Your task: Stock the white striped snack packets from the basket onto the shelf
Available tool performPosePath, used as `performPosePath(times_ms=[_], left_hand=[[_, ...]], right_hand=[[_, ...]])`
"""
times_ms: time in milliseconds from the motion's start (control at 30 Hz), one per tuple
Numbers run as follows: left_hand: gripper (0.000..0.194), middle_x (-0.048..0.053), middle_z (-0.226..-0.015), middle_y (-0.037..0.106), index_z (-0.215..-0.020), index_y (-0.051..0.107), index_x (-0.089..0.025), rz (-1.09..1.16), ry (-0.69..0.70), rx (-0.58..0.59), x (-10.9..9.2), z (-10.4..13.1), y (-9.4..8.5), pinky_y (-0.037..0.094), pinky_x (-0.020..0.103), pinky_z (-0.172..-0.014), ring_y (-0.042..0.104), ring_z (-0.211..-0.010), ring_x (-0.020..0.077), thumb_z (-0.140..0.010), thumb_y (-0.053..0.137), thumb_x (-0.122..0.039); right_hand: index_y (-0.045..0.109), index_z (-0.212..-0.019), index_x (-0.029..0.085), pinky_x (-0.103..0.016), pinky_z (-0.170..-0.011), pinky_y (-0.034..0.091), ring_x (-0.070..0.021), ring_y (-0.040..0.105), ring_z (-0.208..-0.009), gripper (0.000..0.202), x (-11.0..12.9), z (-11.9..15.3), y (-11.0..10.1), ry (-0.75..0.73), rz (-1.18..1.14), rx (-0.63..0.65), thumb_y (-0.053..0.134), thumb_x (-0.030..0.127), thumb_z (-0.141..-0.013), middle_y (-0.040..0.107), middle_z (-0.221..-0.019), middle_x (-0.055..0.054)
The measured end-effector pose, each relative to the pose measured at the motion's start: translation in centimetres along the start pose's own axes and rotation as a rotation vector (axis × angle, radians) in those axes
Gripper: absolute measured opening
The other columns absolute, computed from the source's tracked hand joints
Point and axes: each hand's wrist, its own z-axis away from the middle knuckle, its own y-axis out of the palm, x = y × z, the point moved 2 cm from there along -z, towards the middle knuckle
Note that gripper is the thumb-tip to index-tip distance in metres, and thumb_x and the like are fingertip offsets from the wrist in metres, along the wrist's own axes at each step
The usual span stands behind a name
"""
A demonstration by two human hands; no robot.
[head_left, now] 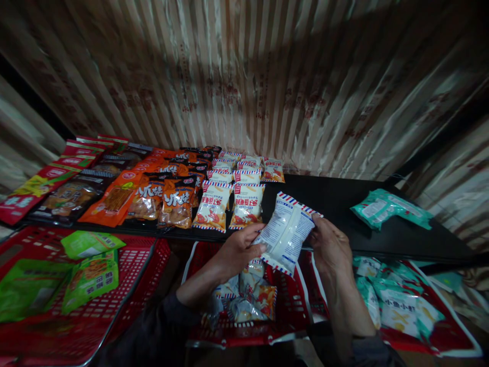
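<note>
Between my two hands is a white snack bag [287, 232] with striped red and blue ends, its printed back facing me. My left hand [242, 250] pinches its lower left corner, and my right hand [331, 242] grips the upper right edge. The bag is tilted above the front edge of a black shelf [317, 196]. Matching snack bags [247, 201] stand in rows on the shelf, left of the held one, fronts showing. Below my hands, a red basket [290, 306] holds several more of these bags [248, 300].
Left on the shelf are orange snack bags [176, 201], dark packs [72, 196] and red packs [38, 186]. Teal bags [389, 209] lie on its right. A left red basket [133, 285] holds green bags [91, 280]; a right basket [454, 326] holds teal-and-white bags [401, 311]. A pleated curtain [244, 76] hangs behind.
</note>
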Motion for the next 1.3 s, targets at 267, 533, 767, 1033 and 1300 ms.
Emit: performPosePath(times_ms=[267, 533, 767, 1033, 1300], left_hand=[[0.057, 0.012, -0.126, 0.068, -0.128, 0.058, -0.017, 0.055, 0.010, 0.012, 0.1, 0.1, 0.0, 0.049, 0.037, -0.093, 0.065, -0.111, 0.0251, -0.073, 0.070, -0.019], [0.056, 0.011, -0.119, 0.072, -0.128, 0.060, -0.017, 0.250, 0.108, -0.226, -1.3, -0.2, -0.5, 0.048, 0.042, -0.099, 0.068, -0.107, 0.0251, -0.074, 0.069, -0.017], [0.060, 0.011, -0.113, 0.073, -0.127, 0.057, -0.013, 0.314, 0.168, -0.375, -1.3, -0.5, -0.7, 0.050, 0.037, -0.095, 0.069, -0.102, 0.0241, -0.069, 0.072, -0.019], [0.057, 0.011, -0.113, 0.073, -0.125, 0.057, -0.014, 0.295, 0.186, -0.352, -1.2, -0.6, -0.4, 0.050, 0.038, -0.096, 0.069, -0.102, 0.0241, -0.070, 0.071, -0.018], [0.047, 0.010, -0.110, 0.074, -0.119, 0.061, -0.013, 0.271, 0.166, -0.293, -1.4, -0.6, 0.1, 0.049, 0.039, -0.098, 0.070, -0.101, 0.0240, -0.073, 0.068, -0.020]], right_hand=[[0.071, -0.069, 0.017, -0.020, -0.051, 0.047, -0.0110, 0.063, -0.058, 0.040, -0.1, -0.5, -0.4, 0.017, -0.006, 0.000, 0.092, 0.040, -0.043, 0.072, -0.067, 0.001], [0.072, -0.101, 0.021, -0.026, -0.060, 0.056, -0.0171, 0.069, -0.074, 0.062, -0.5, 1.1, 0.7, 0.129, 0.126, 0.340, 0.077, 0.069, -0.062, 0.074, -0.082, -0.004], [0.073, -0.094, 0.022, -0.026, -0.063, 0.058, -0.0150, 0.069, -0.069, 0.050, -1.8, 3.2, 1.8, 0.149, 0.217, 0.535, 0.089, 0.049, -0.056, 0.073, -0.078, 0.000], [0.074, -0.093, 0.023, -0.026, -0.067, 0.056, -0.0113, 0.062, -0.068, 0.042, -2.4, 3.9, 2.3, 0.091, 0.148, 0.483, 0.089, 0.040, -0.058, 0.074, -0.085, 0.000], [0.074, -0.093, 0.022, -0.023, -0.060, 0.050, -0.0098, 0.057, -0.062, 0.036, -2.3, 4.0, 2.4, 0.089, 0.102, 0.443, 0.085, 0.030, -0.059, 0.073, -0.083, 0.000]])
